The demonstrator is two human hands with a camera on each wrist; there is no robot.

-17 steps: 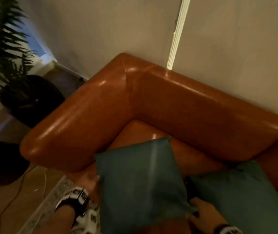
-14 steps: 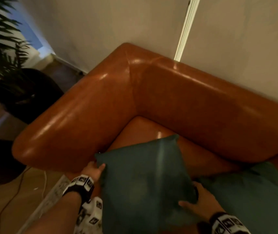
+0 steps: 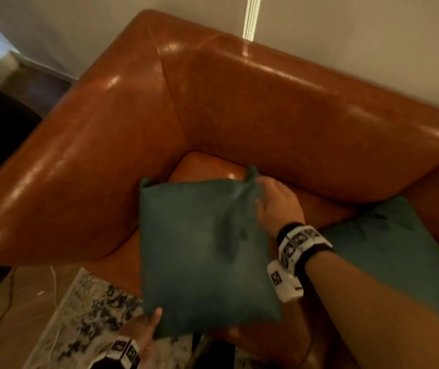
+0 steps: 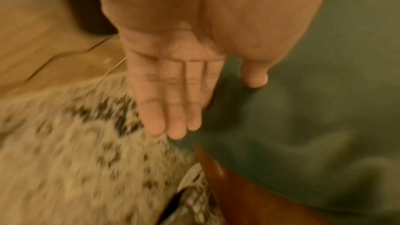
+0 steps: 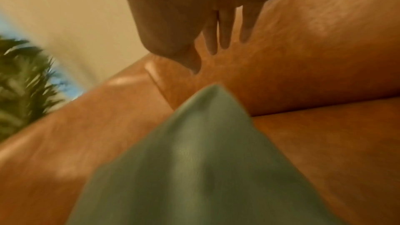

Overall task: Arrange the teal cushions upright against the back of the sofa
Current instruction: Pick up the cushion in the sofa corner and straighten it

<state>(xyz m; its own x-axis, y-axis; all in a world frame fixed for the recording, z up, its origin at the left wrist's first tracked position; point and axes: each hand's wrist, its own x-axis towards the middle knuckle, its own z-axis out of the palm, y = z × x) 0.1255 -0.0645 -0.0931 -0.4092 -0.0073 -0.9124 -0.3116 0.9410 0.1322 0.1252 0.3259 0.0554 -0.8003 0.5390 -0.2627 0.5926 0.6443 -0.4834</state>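
Unclenched, the left hand (image 4: 173,81) rested its thumb on the teal cushion (image 3: 202,251) overhanging the front of the sofa (image 3: 293,110); the right hand (image 3: 277,206) lay splayed at its far corner. A forearm (image 3: 373,302) half-hid the second cushion (image 3: 389,251) on the seat.

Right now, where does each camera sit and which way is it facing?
Head: worn high, looking down into the sofa corner; it shows both forearms, with the left hand and right hand touching the near cushion.
Left wrist: looks along the open palm toward the rug and the cushion's edge.
Right wrist: looks along the straight fingers at the sofa back, with a plant at the left.
Shared: all three views show the near cushion and the sofa.
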